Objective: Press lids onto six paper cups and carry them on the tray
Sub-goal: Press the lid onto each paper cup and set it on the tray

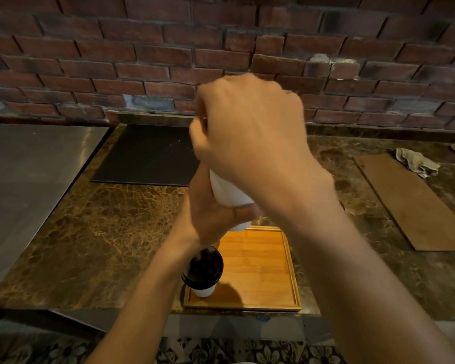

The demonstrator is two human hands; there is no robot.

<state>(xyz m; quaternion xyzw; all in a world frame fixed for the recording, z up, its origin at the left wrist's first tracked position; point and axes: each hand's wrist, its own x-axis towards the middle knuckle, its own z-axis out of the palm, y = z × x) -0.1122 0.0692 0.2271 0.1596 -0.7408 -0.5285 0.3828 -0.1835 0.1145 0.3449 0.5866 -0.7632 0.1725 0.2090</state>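
Seemingly mid-lidding, centre frame: left hand (208,214) clamped round white paper cup (229,193), right hand (250,127) fingers curled over its top, lid hidden. Next: firm press, then onto wooden tray (273,271).

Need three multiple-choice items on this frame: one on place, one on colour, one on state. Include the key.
1. Where on the tray does the lidded cup stand?
A) near-left corner
B) far-right corner
C) centre

2. What colour is its lid?
A) white
B) black
C) red

3. What state is the white cup in?
A) standing on the tray
B) held in the air by both hands
C) lying on its side on the tray

Key:
1 A, it sits against the tray's near-left rim.
2 B, the lid is black over a white body.
3 B, the left hand grips its side and the right hand covers its top, clear of the tray.
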